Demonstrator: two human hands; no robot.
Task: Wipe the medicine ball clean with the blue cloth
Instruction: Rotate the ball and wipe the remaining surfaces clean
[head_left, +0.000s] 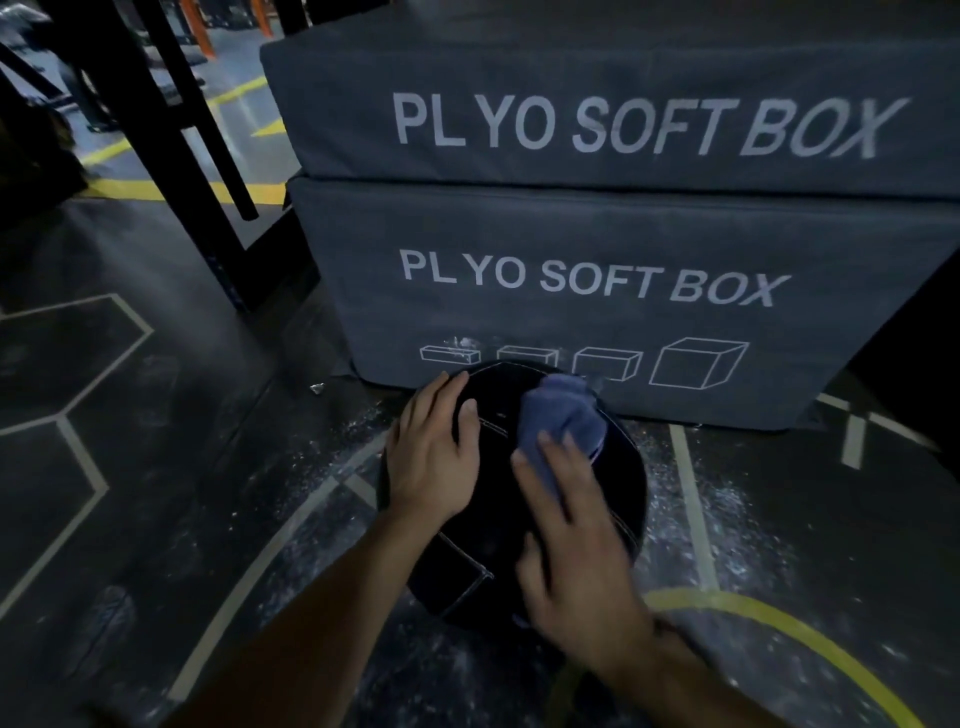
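A black medicine ball (618, 499) with pale stitched seams rests on the dark floor just in front of me. My left hand (434, 449) lies flat on its upper left side, fingers spread over the far edge. My right hand (571, 551) presses a crumpled blue cloth (563, 418) onto the top of the ball; the cloth bunches out beyond my fingertips. My right hand is slightly blurred. The lower near part of the ball is hidden by my forearms.
Two stacked grey foam boxes (597, 249) marked "PLYO SOFT BOX" stand right behind the ball. Black metal rack legs (171, 135) rise at the upper left. The floor (156, 467) bears grey and yellow lines and white chalk dust around the ball.
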